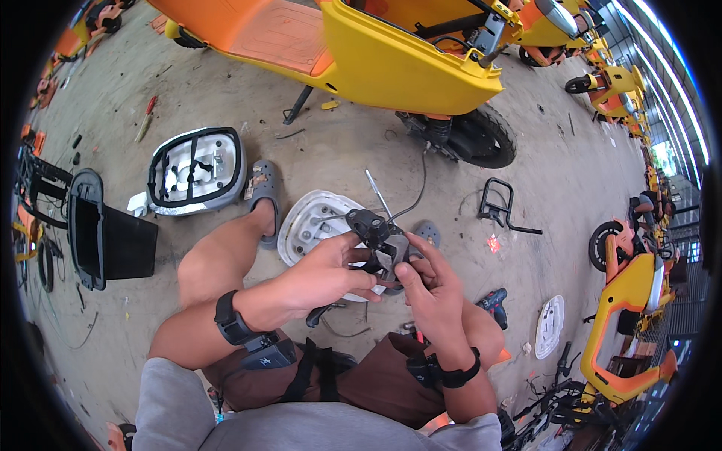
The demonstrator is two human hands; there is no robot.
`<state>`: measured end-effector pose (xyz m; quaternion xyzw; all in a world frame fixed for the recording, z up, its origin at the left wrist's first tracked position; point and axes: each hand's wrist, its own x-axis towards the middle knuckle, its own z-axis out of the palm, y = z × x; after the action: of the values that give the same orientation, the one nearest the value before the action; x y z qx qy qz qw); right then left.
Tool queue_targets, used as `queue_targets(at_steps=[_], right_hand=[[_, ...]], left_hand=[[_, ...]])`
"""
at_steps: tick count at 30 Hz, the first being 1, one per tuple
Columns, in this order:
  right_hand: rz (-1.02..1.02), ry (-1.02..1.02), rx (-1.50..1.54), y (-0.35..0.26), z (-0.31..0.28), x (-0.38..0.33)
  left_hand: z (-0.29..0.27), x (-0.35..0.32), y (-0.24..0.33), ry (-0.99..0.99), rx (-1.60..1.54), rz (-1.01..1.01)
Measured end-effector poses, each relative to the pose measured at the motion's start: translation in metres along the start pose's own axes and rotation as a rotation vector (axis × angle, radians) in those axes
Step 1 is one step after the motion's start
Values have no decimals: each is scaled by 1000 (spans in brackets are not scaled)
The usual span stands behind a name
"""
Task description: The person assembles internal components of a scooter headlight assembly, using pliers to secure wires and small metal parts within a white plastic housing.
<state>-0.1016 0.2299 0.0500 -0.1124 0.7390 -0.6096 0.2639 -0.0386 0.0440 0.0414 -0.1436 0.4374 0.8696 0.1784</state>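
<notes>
Concrete floor (571, 173); black lock assembly (383, 244) gripped between both hands, left hand (320, 274), right hand (430, 289).

Bright, even daylight comes from the open side far up and right of the right hand (432, 289), where highlights wash out. Shadows under both hands are soft. Focus is sharp around them; edges bend strongly toward a black fisheye rim

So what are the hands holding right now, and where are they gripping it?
Both hands hold one small black mechanical part with a cable and a metal rod coming off it. The left hand grips its left side, the right hand its lower right edge.
</notes>
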Motion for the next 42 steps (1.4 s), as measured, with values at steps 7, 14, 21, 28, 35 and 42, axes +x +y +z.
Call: queue_targets(at_steps=[7, 14, 21, 28, 35, 42], right_hand=[[-11, 8, 11, 10, -6, 1], [-1, 68, 9, 6, -9, -1], [-53, 122, -30, 8, -8, 0], [-85, 89, -101, 6, -12, -1], [-78, 120, 12, 7, -8, -1], [-82, 139, 80, 9, -6, 0]], left_hand=[[-4, -5, 7, -39, 73, 22], [-4, -2, 1, 65, 81, 94], [-2, -4, 3, 100, 178, 84], [-1, -3, 1, 229, 257, 174], [1, -2, 2, 219, 190, 143], [1, -4, 4, 179, 188, 154]])
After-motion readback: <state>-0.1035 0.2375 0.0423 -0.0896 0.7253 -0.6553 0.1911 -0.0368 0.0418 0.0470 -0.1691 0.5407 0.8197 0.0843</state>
